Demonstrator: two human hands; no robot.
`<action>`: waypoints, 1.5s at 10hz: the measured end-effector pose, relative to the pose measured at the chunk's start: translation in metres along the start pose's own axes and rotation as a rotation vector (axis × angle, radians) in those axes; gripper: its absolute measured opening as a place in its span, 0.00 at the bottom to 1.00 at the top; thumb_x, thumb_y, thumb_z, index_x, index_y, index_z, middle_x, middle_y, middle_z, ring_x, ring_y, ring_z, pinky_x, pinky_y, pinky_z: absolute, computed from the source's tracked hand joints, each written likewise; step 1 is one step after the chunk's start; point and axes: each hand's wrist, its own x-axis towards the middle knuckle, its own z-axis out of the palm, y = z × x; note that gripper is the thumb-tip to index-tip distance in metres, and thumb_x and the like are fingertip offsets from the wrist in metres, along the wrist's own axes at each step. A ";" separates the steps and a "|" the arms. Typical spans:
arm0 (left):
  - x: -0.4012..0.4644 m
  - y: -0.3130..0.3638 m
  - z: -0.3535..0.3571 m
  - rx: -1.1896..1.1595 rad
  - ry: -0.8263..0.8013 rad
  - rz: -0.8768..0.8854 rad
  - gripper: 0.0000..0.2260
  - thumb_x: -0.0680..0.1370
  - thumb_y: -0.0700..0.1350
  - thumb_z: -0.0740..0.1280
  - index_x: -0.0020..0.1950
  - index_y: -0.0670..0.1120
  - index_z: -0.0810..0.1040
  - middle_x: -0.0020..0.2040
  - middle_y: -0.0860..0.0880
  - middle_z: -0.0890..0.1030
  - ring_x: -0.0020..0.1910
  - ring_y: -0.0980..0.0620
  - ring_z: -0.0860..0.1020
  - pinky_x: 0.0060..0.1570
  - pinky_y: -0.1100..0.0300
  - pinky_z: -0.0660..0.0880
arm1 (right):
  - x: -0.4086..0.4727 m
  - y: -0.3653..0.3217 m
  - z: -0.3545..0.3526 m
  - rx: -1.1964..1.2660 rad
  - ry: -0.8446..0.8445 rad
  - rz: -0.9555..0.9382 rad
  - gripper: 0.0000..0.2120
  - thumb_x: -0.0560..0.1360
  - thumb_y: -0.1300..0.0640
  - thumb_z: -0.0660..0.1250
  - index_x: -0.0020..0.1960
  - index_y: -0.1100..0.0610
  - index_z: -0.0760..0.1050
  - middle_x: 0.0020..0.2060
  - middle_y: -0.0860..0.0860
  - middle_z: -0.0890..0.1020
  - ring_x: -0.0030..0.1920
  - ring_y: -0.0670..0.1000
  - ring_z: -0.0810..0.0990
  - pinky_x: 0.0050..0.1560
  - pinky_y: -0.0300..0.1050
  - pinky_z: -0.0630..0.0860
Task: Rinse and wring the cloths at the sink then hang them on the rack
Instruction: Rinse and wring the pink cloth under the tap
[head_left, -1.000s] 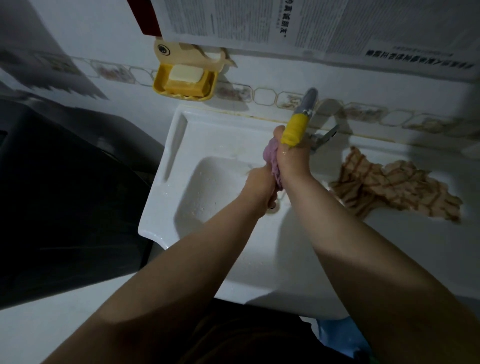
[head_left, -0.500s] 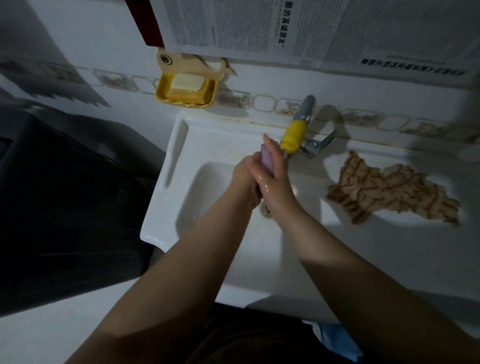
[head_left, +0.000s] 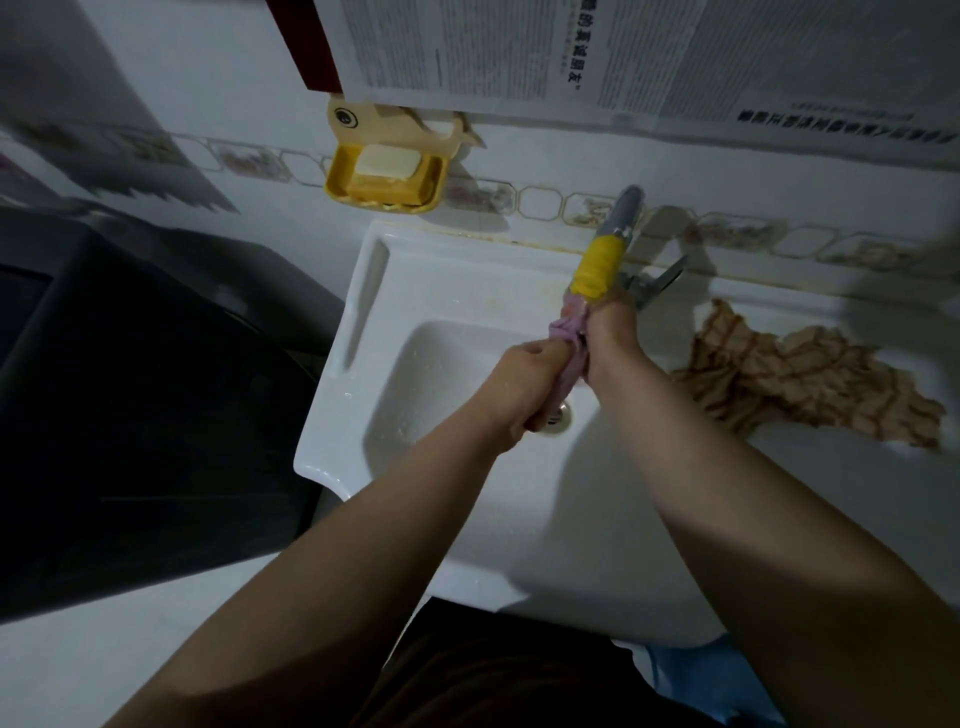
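A small pink cloth (head_left: 567, 332) is bunched between both hands over the white sink (head_left: 415, 291), just under the yellow-tipped tap (head_left: 600, 265). My left hand (head_left: 524, 384) grips its lower end above the drain (head_left: 558, 415). My right hand (head_left: 610, 338) grips its upper end close to the spout. A brown checked cloth (head_left: 810, 384) lies spread on the sink's right ledge. No rack is in view.
A yellow soap dish (head_left: 384, 179) with a bar of soap hangs on the tiled wall above the sink's left corner. Newspaper sheets (head_left: 571, 52) cover the wall above. A dark appliance (head_left: 130, 389) stands left of the sink. The tap lever (head_left: 660, 283) sticks out to the right.
Both hands have shifted on the pink cloth under the tap: the right hand moved back up to the spout and the left dropped toward the drain, rubbing or twisting the cloth.
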 end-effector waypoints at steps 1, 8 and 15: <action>0.000 0.004 -0.019 0.071 0.041 0.042 0.15 0.82 0.51 0.59 0.36 0.48 0.67 0.28 0.48 0.64 0.24 0.53 0.61 0.23 0.67 0.56 | 0.006 -0.007 -0.005 -0.016 0.010 -0.038 0.12 0.80 0.56 0.56 0.39 0.53 0.70 0.31 0.49 0.77 0.29 0.47 0.76 0.33 0.40 0.74; 0.055 -0.010 -0.115 0.749 -0.013 -0.043 0.16 0.80 0.31 0.58 0.67 0.38 0.71 0.58 0.42 0.75 0.43 0.50 0.78 0.35 0.65 0.77 | -0.015 -0.023 -0.048 -0.988 -0.461 -0.039 0.15 0.77 0.57 0.60 0.60 0.55 0.58 0.39 0.63 0.80 0.31 0.58 0.80 0.28 0.48 0.77; 0.031 -0.016 0.005 -0.503 0.062 -0.115 0.17 0.84 0.51 0.47 0.45 0.48 0.72 0.36 0.51 0.75 0.33 0.56 0.73 0.33 0.63 0.72 | -0.037 0.019 -0.029 -0.488 -0.370 -0.349 0.23 0.71 0.63 0.73 0.62 0.56 0.68 0.52 0.51 0.76 0.46 0.38 0.77 0.46 0.33 0.76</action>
